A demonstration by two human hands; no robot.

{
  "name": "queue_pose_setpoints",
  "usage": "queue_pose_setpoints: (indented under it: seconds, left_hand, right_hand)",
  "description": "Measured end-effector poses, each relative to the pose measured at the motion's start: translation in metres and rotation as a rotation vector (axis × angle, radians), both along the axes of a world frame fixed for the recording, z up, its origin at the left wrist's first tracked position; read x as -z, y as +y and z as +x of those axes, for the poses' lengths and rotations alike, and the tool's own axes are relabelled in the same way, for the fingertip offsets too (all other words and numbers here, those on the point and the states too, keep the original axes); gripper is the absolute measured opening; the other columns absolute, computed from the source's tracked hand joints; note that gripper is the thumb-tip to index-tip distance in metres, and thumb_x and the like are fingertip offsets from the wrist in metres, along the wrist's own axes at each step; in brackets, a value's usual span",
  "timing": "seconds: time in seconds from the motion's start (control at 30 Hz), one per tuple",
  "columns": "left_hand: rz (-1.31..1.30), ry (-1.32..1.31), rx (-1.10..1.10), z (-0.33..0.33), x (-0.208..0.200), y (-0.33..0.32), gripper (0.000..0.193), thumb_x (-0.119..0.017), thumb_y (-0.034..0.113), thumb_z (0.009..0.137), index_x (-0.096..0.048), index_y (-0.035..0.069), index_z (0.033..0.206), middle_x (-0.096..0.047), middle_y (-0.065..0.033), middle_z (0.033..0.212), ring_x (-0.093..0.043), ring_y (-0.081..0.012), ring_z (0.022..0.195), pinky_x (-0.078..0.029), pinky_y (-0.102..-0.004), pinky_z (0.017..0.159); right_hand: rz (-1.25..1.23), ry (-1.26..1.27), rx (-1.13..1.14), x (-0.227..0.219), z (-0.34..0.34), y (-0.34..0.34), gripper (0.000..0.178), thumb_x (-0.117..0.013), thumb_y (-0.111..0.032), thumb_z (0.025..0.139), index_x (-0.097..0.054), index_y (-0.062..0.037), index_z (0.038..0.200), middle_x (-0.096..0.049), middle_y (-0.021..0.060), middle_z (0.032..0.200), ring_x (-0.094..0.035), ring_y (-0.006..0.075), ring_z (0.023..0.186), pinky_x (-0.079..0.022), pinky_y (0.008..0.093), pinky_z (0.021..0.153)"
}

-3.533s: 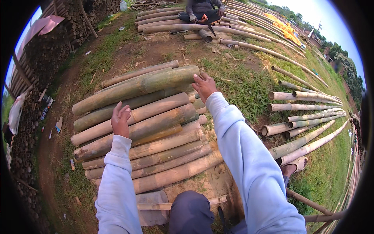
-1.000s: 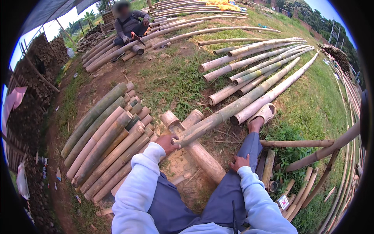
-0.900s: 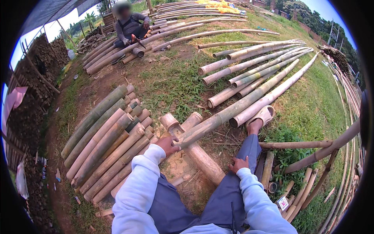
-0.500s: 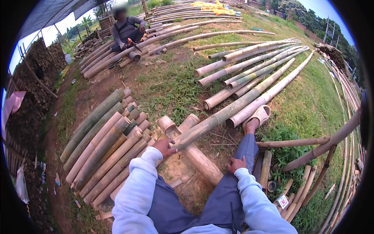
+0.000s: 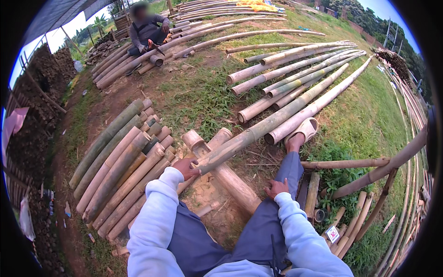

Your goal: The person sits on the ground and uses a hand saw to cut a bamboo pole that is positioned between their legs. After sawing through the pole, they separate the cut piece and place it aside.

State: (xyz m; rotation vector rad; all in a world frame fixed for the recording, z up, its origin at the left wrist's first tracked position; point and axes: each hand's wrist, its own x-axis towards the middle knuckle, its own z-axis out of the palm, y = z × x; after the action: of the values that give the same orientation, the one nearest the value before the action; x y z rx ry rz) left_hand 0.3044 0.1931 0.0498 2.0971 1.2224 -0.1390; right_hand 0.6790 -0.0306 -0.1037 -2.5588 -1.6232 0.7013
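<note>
My left hand [image 5: 187,169] is closed at the near cut end of a long bamboo pole [image 5: 251,134]. That pole slants away to the upper right and lies across a thick bamboo log [image 5: 235,187] in front of me. A short bamboo stub [image 5: 194,140] stands up at the log's far end, beside another bamboo piece [image 5: 220,138]. My right hand [image 5: 277,188] rests by my right knee with its fingers apart, holding nothing. My sandalled right foot [image 5: 301,134] is stretched out beside a pale bamboo pole [image 5: 318,107].
A stack of cut bamboo lengths [image 5: 120,171] lies to my left. Several long poles [image 5: 295,69] spread over the grass ahead. At the far left a person [image 5: 147,34] sits by more poles, holding a saw. A bamboo rail [image 5: 346,163] runs at my right.
The whole view has shifted slightly. My left hand stays at the pole's end, and my right hand stays by the knee.
</note>
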Motion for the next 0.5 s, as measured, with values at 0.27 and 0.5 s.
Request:
queue_pose_setpoints:
  seconds: [0.27, 0.5]
  left_hand:
    - [-0.008, -0.084, -0.104, -0.007, 0.004, 0.009, 0.051, -0.076, 0.031, 0.089, -0.062, 0.0, 0.128, -0.072, -0.0146, 0.095, -0.069, -0.0205, 0.076, -0.055, -0.0347, 0.07]
    - [-0.015, -0.117, -0.255, -0.012, 0.011, 0.022, 0.054, -0.077, 0.033, 0.087, -0.063, -0.001, 0.126, -0.073, -0.0143, 0.092, -0.069, -0.0201, 0.073, -0.055, -0.0361, 0.07]
  right_hand:
    - [0.011, 0.04, 0.008, -0.013, 0.001, -0.003, 0.053, -0.063, -0.048, 0.092, -0.063, -0.0179, 0.136, -0.074, 0.0121, 0.117, -0.065, 0.0283, 0.12, -0.013, 0.0561, 0.125]
    - [0.017, 0.098, 0.016, -0.02, 0.006, -0.005, 0.056, -0.061, -0.05, 0.093, -0.063, -0.0131, 0.135, -0.072, 0.0123, 0.124, -0.063, 0.0293, 0.123, -0.014, 0.0558, 0.124]
